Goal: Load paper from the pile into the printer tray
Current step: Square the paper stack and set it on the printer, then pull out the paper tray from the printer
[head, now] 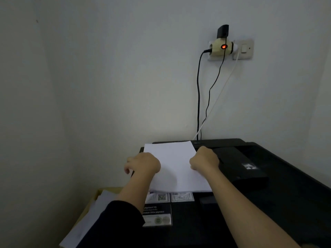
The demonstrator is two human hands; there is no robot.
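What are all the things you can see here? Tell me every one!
printer: one, black, bottom right
paper stack: one, white, lying on the printer, held at both sides
stickers: a few, white and black, on the printer's front
loose paper: some sheets, white, bottom left
cardboard box: one, tan, under the loose paper
wall socket adapter: one, cream, red light glowing
cables: three, two black and one white, hanging down the wall
left hand: gripping the stack's left edge
right hand: gripping its right edge

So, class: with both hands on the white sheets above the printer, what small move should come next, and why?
Probably slide the paper forward and down toward the rear of the printer. The left hand and right hand grip its side edges, and its far edge already reaches the back. The tray slot itself is hidden.
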